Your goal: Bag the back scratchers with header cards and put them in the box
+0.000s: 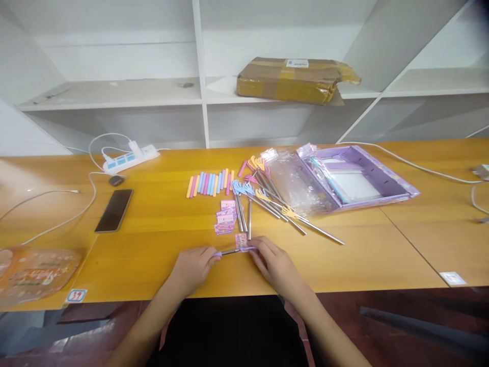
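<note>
Rod [229, 252] and card [241, 239] seem to be being lined up, which calls for light, steady pinches at both ends. The left hand [195, 266] is closed on the rod's purple handle; the right hand [275, 264] pinches its right end, perhaps the card too. The rod spans both grips, near side of the card pile [225, 220].

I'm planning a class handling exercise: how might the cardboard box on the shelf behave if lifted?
The box looks stiff, with flat sides, but its torn right end may flop. Glossy tape could feel slippery. It probably won't roll.
</note>
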The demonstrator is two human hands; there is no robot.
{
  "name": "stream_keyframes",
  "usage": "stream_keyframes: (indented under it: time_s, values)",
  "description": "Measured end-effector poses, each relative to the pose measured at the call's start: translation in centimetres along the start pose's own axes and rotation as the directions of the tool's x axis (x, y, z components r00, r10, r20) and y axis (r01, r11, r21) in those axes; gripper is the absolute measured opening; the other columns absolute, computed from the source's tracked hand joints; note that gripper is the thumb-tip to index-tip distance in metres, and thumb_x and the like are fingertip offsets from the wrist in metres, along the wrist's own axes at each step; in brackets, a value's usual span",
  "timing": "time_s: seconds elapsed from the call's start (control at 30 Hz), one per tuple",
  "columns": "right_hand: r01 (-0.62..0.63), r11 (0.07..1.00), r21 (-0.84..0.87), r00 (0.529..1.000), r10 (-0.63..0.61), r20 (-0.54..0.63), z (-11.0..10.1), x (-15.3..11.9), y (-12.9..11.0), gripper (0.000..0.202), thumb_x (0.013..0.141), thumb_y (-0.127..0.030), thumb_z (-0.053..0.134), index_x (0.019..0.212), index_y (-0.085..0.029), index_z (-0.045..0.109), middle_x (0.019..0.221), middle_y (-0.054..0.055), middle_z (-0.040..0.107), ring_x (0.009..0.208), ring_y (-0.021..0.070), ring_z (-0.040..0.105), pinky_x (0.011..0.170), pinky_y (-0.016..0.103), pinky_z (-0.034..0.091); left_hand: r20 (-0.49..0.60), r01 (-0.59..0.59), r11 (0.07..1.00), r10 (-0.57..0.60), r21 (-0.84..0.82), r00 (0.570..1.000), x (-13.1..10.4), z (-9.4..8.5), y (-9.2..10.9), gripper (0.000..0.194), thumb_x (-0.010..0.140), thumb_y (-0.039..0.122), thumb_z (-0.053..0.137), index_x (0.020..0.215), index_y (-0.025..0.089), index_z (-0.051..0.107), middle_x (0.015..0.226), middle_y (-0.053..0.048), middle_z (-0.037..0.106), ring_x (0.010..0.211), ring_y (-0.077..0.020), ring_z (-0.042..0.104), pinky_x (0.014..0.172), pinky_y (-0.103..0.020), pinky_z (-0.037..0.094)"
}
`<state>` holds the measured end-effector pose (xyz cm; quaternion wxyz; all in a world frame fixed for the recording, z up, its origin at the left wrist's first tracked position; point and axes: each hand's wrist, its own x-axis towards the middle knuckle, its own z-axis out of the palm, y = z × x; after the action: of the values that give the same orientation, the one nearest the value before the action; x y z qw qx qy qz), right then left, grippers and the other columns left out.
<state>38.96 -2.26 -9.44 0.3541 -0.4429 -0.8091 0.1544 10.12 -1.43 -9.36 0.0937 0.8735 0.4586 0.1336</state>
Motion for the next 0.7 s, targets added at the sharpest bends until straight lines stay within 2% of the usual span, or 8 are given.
stream_keyframes:
  time_s: [0.17, 0.3, 0.4, 0.5, 0.57, 0.6, 0.63, 0.7]
  values:
    - [0.131, 0.988, -0.084, 0.990, -0.126, 0.067, -0.7, -0.1, 0.5, 0.040, 0.105, -0.007, 0.050, 0.135, -0.026, 0.068, 0.121, 0.010, 0.078, 0.107, 0.0258, 0.077, 0.092, 0.045, 0.066, -0.055, -0.080, 0.996, 0.083, 0.041, 0.995, -0.2, 0.3, -0.3, 0.035, 0.117, 0.037, 0.039, 0.103, 0.022, 0.067, 0.093, -0.005, 0.076, 0.083, -0.0191, 0.071, 0.074, -0.030, 0.051]
    - [0.202, 0.972, -0.122, 0.979, -0.194, 0.069, -1.4, 0.2, 0.4, 0.042, 0.105, -0.007, 0.051, 0.137, -0.026, 0.070, 0.118, 0.010, 0.080, 0.104, 0.0258, 0.078, 0.091, 0.045, 0.067, -0.054, -0.101, 0.989, 0.107, 0.109, 0.993, -0.3, 0.9, 0.0, 0.033, 0.116, 0.035, 0.041, 0.096, 0.022, 0.064, 0.089, -0.004, 0.074, 0.077, -0.0194, 0.068, 0.067, -0.031, 0.046]
    - [0.215, 0.971, -0.104, 0.973, -0.204, 0.107, -2.8, 0.2, 0.6, 0.040, 0.107, -0.010, 0.050, 0.135, -0.026, 0.073, 0.110, 0.008, 0.082, 0.093, 0.0234, 0.078, 0.085, 0.042, 0.066, -0.034, -0.138, 0.980, 0.145, 0.144, 0.989, -0.4, 0.2, -0.1, 0.030, 0.116, 0.033, 0.043, 0.096, 0.022, 0.063, 0.086, -0.002, 0.072, 0.076, -0.0195, 0.067, 0.066, -0.031, 0.044]
    - [0.189, 0.974, -0.125, 0.981, -0.182, 0.064, -6.4, -1.2, 2.8, 0.038, 0.107, -0.012, 0.052, 0.133, -0.027, 0.075, 0.111, 0.008, 0.082, 0.097, 0.0236, 0.079, 0.088, 0.042, 0.065, -0.032, -0.139, 0.971, 0.148, 0.193, 0.988, -1.3, -2.9, -2.5, 0.029, 0.115, 0.031, 0.045, 0.097, 0.023, 0.066, 0.088, -0.003, 0.072, 0.079, -0.0210, 0.065, 0.070, -0.033, 0.045]
    - [0.146, 0.967, -0.210, 0.985, -0.162, -0.060, -10.1, -3.3, 5.7, 0.034, 0.105, -0.015, 0.056, 0.127, -0.029, 0.078, 0.114, 0.008, 0.083, 0.103, 0.0244, 0.080, 0.092, 0.041, 0.065, -0.076, -0.097, 0.968, 0.117, 0.231, 0.990, -2.6, -5.9, -5.5, 0.027, 0.113, 0.028, 0.047, 0.098, 0.024, 0.069, 0.088, -0.004, 0.072, 0.083, -0.0228, 0.064, 0.076, -0.034, 0.046]
    - [0.103, 0.956, -0.276, 0.978, -0.147, -0.146, -12.1, -4.6, 7.3, 0.032, 0.104, -0.017, 0.057, 0.122, -0.030, 0.079, 0.112, 0.008, 0.084, 0.100, 0.0239, 0.081, 0.089, 0.039, 0.065, -0.113, -0.078, 0.962, 0.111, 0.262, 0.987, -3.4, -7.4, -7.2, 0.028, 0.112, 0.027, 0.048, 0.094, 0.024, 0.070, 0.085, -0.004, 0.071, 0.081, -0.0239, 0.063, 0.076, -0.036, 0.045]
    - [0.018, 0.936, -0.352, 0.960, -0.114, -0.256, -14.1, -5.9, 8.9, 0.028, 0.103, -0.020, 0.057, 0.114, -0.030, 0.081, 0.106, 0.007, 0.084, 0.092, 0.0231, 0.081, 0.084, 0.037, 0.064, -0.139, -0.041, 0.955, 0.085, 0.294, 0.987, -4.2, -8.8, -8.9, 0.029, 0.111, 0.026, 0.049, 0.093, 0.024, 0.071, 0.083, -0.004, 0.070, 0.081, -0.0251, 0.062, 0.076, -0.037, 0.044]
    - [-0.216, 0.865, -0.453, 0.937, 0.053, -0.346, -17.2, -8.5, 11.6, 0.023, 0.103, -0.029, 0.058, 0.106, -0.031, 0.081, 0.099, 0.007, 0.084, 0.085, 0.0236, 0.081, 0.081, 0.035, 0.062, -0.177, -0.003, 0.935, 0.070, 0.355, 0.982, -5.7, -10.5, -11.4, 0.031, 0.110, 0.030, 0.050, 0.088, 0.023, 0.070, 0.081, -0.005, 0.069, 0.080, -0.0269, 0.059, 0.073, -0.038, 0.041]
